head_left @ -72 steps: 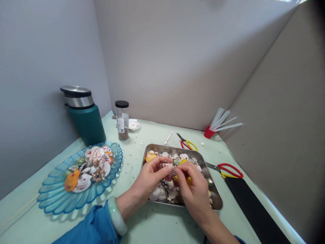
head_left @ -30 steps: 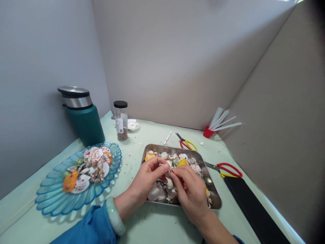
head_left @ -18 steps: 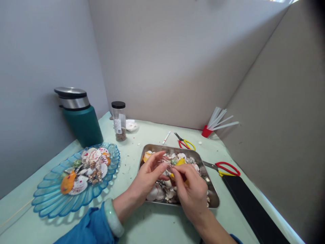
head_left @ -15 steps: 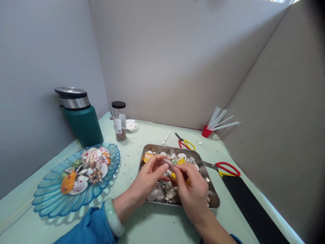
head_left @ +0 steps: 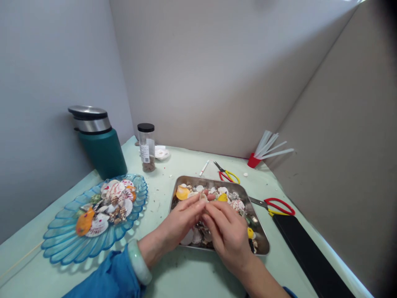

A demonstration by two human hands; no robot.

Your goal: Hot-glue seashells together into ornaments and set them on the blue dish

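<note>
Both hands meet over a metal tray (head_left: 265,244) heaped with seashells. My left hand (head_left: 181,219) is closed, its thumb and fingers around a small seashell (head_left: 203,197) that shows only at the fingertips. Pressed against it from the other side is my right hand (head_left: 229,236), fingers curled and pinching at the same shell. Most of that shell is hidden by the fingers. Around the hands in the tray lie an orange shell (head_left: 182,192), a yellow piece (head_left: 222,197) and a reddish speckled shell (head_left: 237,205).
At left, a blue scalloped dish (head_left: 58,244) holds shells, with a green flask (head_left: 104,153) behind it. A black-lidded jar (head_left: 146,149), a marker (head_left: 204,168), small scissors (head_left: 228,174) and a red cup of glue sticks (head_left: 253,160) stand farther back. Larger scissors (head_left: 276,206) touch a black case (head_left: 307,252) at right.
My hands have drawn closer together, and the fingers cover most of the striped shell that showed between them before. My right hand has shifted slightly left.
</note>
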